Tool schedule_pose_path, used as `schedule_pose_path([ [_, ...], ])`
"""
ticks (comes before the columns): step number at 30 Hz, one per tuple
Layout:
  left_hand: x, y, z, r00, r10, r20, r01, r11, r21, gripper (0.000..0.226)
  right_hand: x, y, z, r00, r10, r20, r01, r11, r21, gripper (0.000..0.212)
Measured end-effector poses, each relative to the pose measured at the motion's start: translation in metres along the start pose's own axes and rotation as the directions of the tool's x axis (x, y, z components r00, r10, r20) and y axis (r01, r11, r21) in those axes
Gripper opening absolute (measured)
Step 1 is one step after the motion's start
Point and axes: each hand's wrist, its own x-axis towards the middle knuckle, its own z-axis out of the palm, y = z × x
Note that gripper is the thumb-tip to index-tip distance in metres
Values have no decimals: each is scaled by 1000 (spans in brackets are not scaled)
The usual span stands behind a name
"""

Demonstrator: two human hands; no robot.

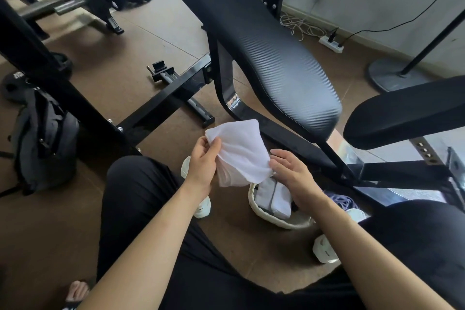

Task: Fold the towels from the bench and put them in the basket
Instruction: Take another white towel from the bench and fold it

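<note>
Brown gym floor (125, 78), black weight bench (276, 65) above it. White woven basket (276, 222) on the floor holds 2 folded towels (275, 199) side by side. White towel (239, 151) is held above the basket's far rim. Left hand (203, 163) pinches its left edge. Right hand (294, 176) touches its lower-right corner; cannot tell if it is clamped.

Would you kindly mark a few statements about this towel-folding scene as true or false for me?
1. The left hand grips a white towel. True.
2. The basket on the floor holds nothing. False: folded towels lie in it.
3. The white towel is spread flat on the bench pad. False: it is held in the air, off the pad, with the right hand touching its lower corner.
4. A dark backpack lies on the floor to the person's left. True.
</note>
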Motion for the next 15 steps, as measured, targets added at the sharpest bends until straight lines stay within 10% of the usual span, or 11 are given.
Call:
schedule_pose_path([
  [7, 1, 2, -2, 997, -79, -20, 78, 996, -37, 30, -8, 5, 4, 994, -37, 104, 16, 981, 195, 26],
  [15, 2, 4, -3, 976, -211, -52, 205, 973, -105, 36, -17, 9, 9, 948, -307, -81, 305, 952, -34, 22],
])
